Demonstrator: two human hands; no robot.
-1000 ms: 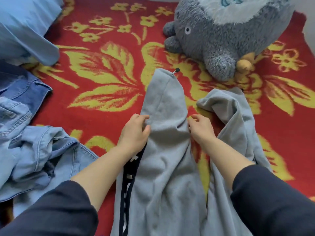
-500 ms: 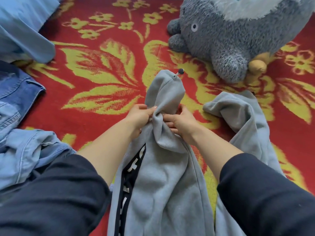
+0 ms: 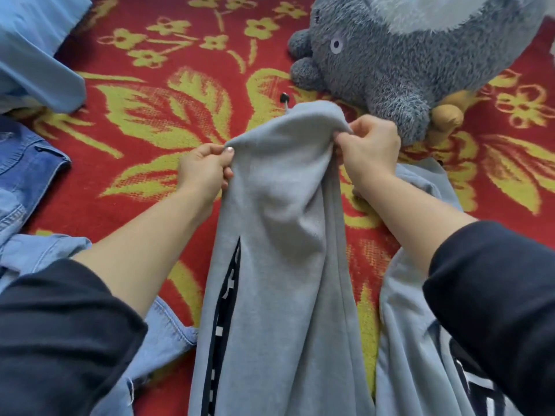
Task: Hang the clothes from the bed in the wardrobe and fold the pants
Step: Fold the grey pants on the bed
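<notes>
Spreading apart since the bunched grip, the left hand (image 3: 207, 169) and right hand (image 3: 369, 145) each pinch an edge of the grey sweatpants (image 3: 276, 223) leg raised over the bed (image 3: 186, 58), near centre, where uneven pulling could skew the fold.

Matt grey fleece pants (image 3: 279, 235), fuzzy plush toy (image 3: 390, 61), coarse woven blanket (image 3: 180, 109).
</notes>
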